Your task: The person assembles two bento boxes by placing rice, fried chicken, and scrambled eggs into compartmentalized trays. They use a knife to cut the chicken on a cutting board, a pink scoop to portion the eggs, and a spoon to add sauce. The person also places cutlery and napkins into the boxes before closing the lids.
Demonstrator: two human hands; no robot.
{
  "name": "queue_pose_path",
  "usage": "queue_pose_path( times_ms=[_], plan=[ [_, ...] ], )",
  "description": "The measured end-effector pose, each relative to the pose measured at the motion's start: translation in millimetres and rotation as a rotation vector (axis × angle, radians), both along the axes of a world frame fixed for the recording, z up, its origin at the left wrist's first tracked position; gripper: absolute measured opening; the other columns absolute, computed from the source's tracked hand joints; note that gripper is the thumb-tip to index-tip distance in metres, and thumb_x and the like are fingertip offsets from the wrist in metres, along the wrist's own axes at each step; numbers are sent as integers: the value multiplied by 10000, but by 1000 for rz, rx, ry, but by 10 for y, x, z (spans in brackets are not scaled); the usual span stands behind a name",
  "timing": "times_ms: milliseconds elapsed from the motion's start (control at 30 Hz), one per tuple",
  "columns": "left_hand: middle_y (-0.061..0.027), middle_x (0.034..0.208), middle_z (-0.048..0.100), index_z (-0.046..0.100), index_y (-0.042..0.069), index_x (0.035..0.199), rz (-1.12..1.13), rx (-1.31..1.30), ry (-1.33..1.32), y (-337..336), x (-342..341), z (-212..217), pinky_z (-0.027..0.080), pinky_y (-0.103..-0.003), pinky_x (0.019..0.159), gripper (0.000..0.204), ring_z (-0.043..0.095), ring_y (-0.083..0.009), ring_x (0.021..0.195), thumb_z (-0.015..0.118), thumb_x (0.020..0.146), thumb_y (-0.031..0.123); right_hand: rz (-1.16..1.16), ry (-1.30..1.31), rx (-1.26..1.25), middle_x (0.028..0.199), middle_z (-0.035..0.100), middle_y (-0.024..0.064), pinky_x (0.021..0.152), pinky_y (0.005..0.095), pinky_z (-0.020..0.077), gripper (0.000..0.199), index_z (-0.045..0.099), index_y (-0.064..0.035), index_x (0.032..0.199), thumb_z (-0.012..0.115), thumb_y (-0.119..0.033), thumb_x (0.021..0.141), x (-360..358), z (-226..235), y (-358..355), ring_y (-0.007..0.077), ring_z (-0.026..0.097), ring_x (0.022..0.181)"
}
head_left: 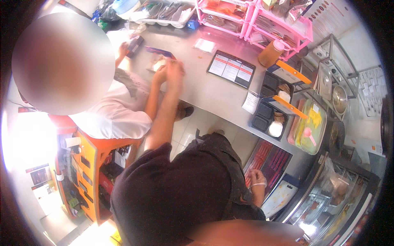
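My left hand (175,69) reaches over the steel table beside a co-worker's hand (161,74). Motion smears its fingers, so its grip is unclear. Just beyond it are a small whitish item (159,63) and a flat dark purple-blue piece (160,51). My right hand (257,178), in a clear glove, is low at the right with its fingers curled in; what they hold, if anything, is hidden. It is above the edge of a compartment with rows of narrow red packets (261,153) and purple packets (280,160).
On the steel table (197,88) lie a tablet (231,69) and black divided food trays (259,123) with orange-edged sleeves. A lidded orange-brown bottle (271,54), pink racks (223,18) and a tub with a pink scoop (308,135) surround them. A co-worker (111,119) stands close at left.
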State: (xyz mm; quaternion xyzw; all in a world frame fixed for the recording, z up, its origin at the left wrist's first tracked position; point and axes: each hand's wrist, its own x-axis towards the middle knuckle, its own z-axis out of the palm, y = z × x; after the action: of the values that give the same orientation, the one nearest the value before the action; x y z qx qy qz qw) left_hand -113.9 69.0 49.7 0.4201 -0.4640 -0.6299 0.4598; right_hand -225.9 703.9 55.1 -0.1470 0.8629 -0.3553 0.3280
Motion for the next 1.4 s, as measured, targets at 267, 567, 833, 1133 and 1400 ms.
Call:
queue_pose_path(
  times_ms=[267,567,833,1133,1400],
  plan=[
    [-96,1181,641,562,128,1386,276,273,254,-449,89,695,619,-361,904,291,634,-214,1016,600,1119,234,21,16,0,906,771,99,799,376,572,259,790,-33,1133,693,-267,1083,-105,121,-166,206,723,833],
    [-61,953,724,672,176,1488,-343,-300,-511,944,-367,-18,550,-364,842,426,667,-163,896,684,1062,193,0,-10,9,902,777,91,796,380,579,250,806,-57,1130,698,-278,1082,-143,-19,-157,198,728,829],
    [-138,970,758,724,158,1400,-914,-371,-540,1964,-551,103,592,-415,842,360,735,-281,847,690,1060,269,-2,-52,-17,919,794,86,803,381,583,217,806,-68,1162,693,-239,1091,-147,108,-232,187,737,849],
    [-195,1184,792,776,102,1287,-1262,-595,-412,2275,-659,399,574,-511,990,322,751,-395,1091,692,1059,313,-47,-141,-72,982,793,91,801,352,567,209,788,-33,1158,692,-209,1100,-125,161,-328,163,711,874],
    [-190,1148,789,785,95,1251,-1274,-667,-356,2307,-734,501,571,-525,973,320,747,-401,1075,691,1055,330,-63,-86,-18,971,778,72,797,345,558,219,786,-28,1160,690,-216,1105,-41,227,-395,162,703,879]
  ],
)
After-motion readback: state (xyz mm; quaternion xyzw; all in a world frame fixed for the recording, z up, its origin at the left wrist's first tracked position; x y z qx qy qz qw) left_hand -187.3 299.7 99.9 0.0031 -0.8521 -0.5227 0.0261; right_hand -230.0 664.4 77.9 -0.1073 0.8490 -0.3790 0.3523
